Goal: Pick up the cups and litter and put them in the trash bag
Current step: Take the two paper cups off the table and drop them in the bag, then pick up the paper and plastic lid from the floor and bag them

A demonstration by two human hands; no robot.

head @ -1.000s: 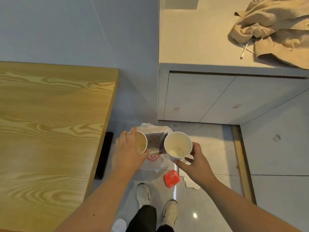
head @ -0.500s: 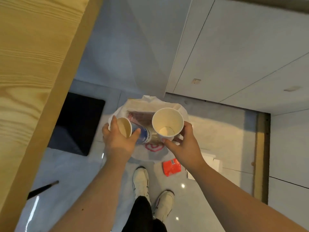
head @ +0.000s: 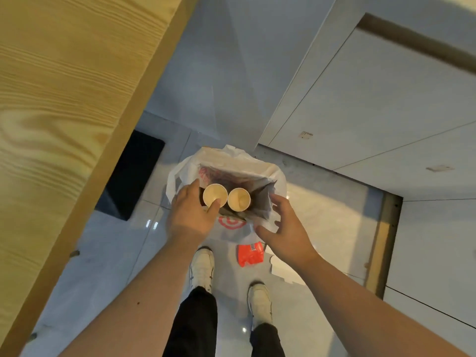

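Standing over the bag (head: pixel 257 163) on the floor, the left hand (head: pixel 190 217) pinches the rim of one cup (head: pixel 215 195) over the bag's mouth, while the right hand (head: pixel 286 228) hangs spread and empty beside the other cup (head: pixel 239 200), which sits upright inside. To finish well, I judge the left should lower its cup until it rests next to the other before letting go, so neither tips. A red wrapper (head: pixel 251 255) and white scrap (head: pixel 283 271) lie near the shoes, awaiting collection.
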